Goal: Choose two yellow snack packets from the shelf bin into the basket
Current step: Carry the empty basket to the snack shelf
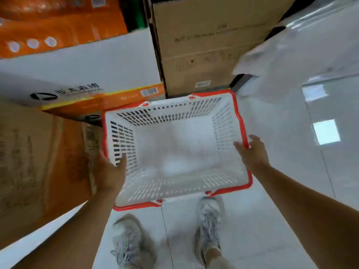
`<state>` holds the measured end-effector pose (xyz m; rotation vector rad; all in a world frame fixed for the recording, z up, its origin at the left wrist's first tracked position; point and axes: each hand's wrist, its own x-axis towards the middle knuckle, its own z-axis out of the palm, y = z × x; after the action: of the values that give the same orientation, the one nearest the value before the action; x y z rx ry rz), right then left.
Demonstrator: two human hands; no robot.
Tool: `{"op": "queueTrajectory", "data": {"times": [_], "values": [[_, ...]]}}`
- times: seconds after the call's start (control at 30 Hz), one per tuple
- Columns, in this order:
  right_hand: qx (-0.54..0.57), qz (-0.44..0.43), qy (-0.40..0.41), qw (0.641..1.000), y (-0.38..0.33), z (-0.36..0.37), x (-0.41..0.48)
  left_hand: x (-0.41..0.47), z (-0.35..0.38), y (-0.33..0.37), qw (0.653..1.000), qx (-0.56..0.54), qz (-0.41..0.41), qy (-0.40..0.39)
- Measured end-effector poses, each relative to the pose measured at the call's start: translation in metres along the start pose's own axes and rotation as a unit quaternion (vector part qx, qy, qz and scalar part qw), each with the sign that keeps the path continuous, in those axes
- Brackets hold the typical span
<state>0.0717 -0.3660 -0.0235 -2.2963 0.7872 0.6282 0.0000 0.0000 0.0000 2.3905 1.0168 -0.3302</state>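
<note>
The left hand (pixel 108 171) grips the left edge of a white slotted plastic basket with a red rim (pixel 174 113), thumb inside the wall and the other fingers hidden behind it. The right hand (pixel 252 154) straddles the opposite edge, thumb inside and fingers fairly straight outside. The blur hides whether it clasps the rim or only steadies it. Both forearms reach forward and down, so the basket hangs between the hands, above a glossy white tiled floor (pixel 281 171) and just ahead of two grey laced trainers (pixel 132 243).

The basket holds nothing, and no yellow snack packets or shelf bin are in view. I judge the task barely begun, with both packets left to pick. A plain brown cardboard box (pixel 204 45) stands beyond the hands.
</note>
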Motion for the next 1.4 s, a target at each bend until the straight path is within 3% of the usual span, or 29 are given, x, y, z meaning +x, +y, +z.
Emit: {"op": "queueTrajectory", "data": {"times": [0.2, 0.37, 0.47, 0.6, 0.93, 1.1, 1.4], "values": [[-0.051, -0.022, -0.019, 0.998, -0.007, 0.008, 0.033, 0.031, 0.016, -0.01, 0.998, 0.011, -0.061, -0.01], [-0.135, -0.033, 0.036, 0.99, 0.007, -0.003, 0.052, 0.035, 0.028, -0.025, 0.996, -0.042, -0.055, -0.047], [-0.155, -0.048, 0.081, 0.983, 0.013, -0.017, 0.048, 0.016, 0.029, -0.025, 0.998, -0.048, -0.033, -0.027], [-0.163, -0.056, 0.08, 0.982, 0.009, -0.047, 0.022, -0.028, 0.013, -0.023, 0.998, -0.051, -0.042, 0.005], [-0.195, -0.129, 0.051, 0.971, -0.049, -0.153, -0.096, -0.174, -0.106, -0.018, 0.973, -0.129, -0.188, 0.041], [-0.208, -0.17, 0.032, 0.963, -0.086, -0.195, -0.184, -0.253, -0.192, -0.032, 0.962, -0.157, -0.215, 0.068], [-0.234, -0.304, -0.041, 0.923, -0.148, -0.157, -0.372, -0.394, -0.307, -0.16, 0.917, -0.196, -0.311, 0.157]]}}
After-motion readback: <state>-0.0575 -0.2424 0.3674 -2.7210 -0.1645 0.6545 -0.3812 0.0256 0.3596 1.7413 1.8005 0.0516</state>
